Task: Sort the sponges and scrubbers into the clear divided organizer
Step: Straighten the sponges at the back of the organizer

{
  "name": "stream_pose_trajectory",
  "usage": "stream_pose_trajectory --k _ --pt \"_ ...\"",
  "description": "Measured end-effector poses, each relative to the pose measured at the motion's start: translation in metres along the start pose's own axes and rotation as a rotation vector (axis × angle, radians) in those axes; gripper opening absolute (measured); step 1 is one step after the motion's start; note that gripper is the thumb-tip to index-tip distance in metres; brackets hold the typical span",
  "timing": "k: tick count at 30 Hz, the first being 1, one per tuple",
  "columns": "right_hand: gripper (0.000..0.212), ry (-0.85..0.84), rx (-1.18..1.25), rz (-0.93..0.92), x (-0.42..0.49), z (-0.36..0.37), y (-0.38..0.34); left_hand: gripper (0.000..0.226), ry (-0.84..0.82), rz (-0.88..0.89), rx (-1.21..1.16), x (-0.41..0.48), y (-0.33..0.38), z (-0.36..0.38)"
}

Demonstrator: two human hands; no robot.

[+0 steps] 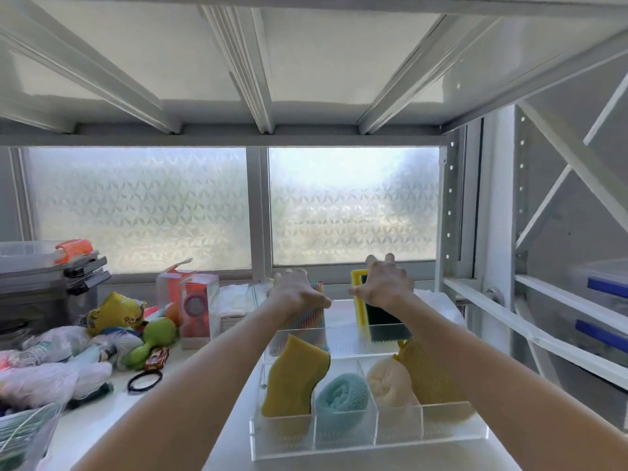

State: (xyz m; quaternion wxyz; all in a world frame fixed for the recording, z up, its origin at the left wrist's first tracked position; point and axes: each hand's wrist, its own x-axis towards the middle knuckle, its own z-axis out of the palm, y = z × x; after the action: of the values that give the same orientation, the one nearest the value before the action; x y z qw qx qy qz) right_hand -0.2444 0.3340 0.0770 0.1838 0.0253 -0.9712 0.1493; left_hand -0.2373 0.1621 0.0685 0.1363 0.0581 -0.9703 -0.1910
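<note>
From the head camera I see the clear divided organizer (401, 433) on the white desk (112, 413), its front cells holding a wavy yellow sponge (292, 372) standing tilted, a teal mesh scrubber (341, 394), a cream puff (387, 380) and a yellow net scrubber (428, 375). My left hand (295, 294), fingers curled together, grips a rainbow-striped scrubber (314, 316) upright in the back-left cell, while my right hand (382, 285), fingers spread, holds a yellow-and-green scouring sponge (368, 316) on edge, long axis vertical. Left of the organizer lie a toy car (157, 358), a black hair tie (144, 381), a green dumbbell (151, 338) and orange boxes (190, 300); I can read no writing.
</note>
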Motion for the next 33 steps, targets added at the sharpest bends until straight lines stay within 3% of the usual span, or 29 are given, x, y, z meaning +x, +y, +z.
stream_pose_trajectory --k 7,10,18,24,33 --pt "0.056 0.04 -0.057 -0.023 -0.003 0.002 -0.003 0.043 0.135 0.013 -0.175 -0.013 0.006 -0.009" --pt "0.052 0.106 -0.026 -0.037 -0.009 0.003 0.004 0.048 0.22 0.079 -0.191 -0.017 0.005 -0.011" --pt "0.057 0.153 0.0 -0.08 -0.018 -0.001 0.016 0.065 0.176 0.179 -0.048 -0.025 -0.004 -0.002" --pt "0.053 0.17 -0.004 -0.097 -0.024 -0.004 0.016 0.064 0.143 0.085 0.02 -0.025 -0.008 0.003" --pt "0.06 0.127 0.009 -0.09 -0.019 -0.004 0.019 0.085 -0.028 -0.06 0.132 -0.02 0.0 0.001"
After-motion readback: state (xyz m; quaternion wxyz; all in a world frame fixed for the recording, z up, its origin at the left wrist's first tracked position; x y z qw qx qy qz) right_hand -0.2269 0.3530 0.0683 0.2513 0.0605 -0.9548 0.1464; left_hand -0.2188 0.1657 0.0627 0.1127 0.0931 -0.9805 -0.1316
